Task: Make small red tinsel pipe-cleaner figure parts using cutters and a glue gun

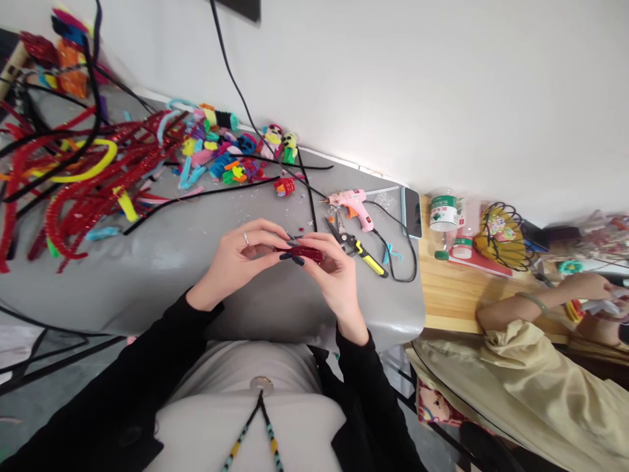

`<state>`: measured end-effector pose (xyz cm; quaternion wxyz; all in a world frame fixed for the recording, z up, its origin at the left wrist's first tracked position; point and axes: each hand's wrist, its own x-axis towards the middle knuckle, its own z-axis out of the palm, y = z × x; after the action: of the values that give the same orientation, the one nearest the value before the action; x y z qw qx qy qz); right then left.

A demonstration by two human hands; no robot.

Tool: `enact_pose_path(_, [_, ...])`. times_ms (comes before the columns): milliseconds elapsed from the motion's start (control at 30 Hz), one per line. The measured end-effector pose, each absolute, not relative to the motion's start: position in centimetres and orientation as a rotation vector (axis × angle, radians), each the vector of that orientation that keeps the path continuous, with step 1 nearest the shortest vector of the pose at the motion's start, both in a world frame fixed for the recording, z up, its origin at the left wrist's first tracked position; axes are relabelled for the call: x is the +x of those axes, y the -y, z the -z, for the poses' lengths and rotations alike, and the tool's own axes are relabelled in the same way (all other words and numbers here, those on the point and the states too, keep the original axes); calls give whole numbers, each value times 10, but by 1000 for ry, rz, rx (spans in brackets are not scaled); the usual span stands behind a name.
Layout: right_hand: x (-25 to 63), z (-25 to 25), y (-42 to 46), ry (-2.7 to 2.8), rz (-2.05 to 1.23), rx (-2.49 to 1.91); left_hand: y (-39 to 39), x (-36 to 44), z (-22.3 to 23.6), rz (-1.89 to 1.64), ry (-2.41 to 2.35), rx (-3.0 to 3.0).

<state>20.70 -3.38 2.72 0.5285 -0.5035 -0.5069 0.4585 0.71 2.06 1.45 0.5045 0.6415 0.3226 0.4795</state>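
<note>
Between my two hands, above the front of the grey table (162, 288), is a small dark red glittery pipe cleaner piece (307, 252), bent or bundled; its exact shape is partly covered by my fingers. My left hand (250, 255) pinches its left end with thumb and fingers. From the other side my right hand (329, 265) grips it, fingertips meeting those of the left. Just beyond the right hand lie yellow-and-black pliers or cutters (361, 252) and a pink glue gun (351, 204). A small red-and-orange coil (284, 187) rests behind the hands.
Long red glittery pipe cleaners (113, 157) heap at the left, with colourful fuzzy figures (272, 137) along the wall. The glue gun's black cord (400, 280) loops near a phone (411, 211). At right, a co-worker's arm (545, 298) reaches over a wooden table (442, 295) with bottles (443, 216).
</note>
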Motion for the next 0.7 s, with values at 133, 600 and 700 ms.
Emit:
enact_pose_path(133, [205, -28, 34, 1203, -1133, -1170, -20, 7, -18, -1122, -754, 1566])
enact_pose_path(600, [197, -29, 33, 1216, -1147, -1182, -18, 7, -8, -1194, -812, 1354])
enact_pose_path(700, [195, -28, 35, 1205, -1171, -1193, -18, 8, -8, -1218, -803, 1377])
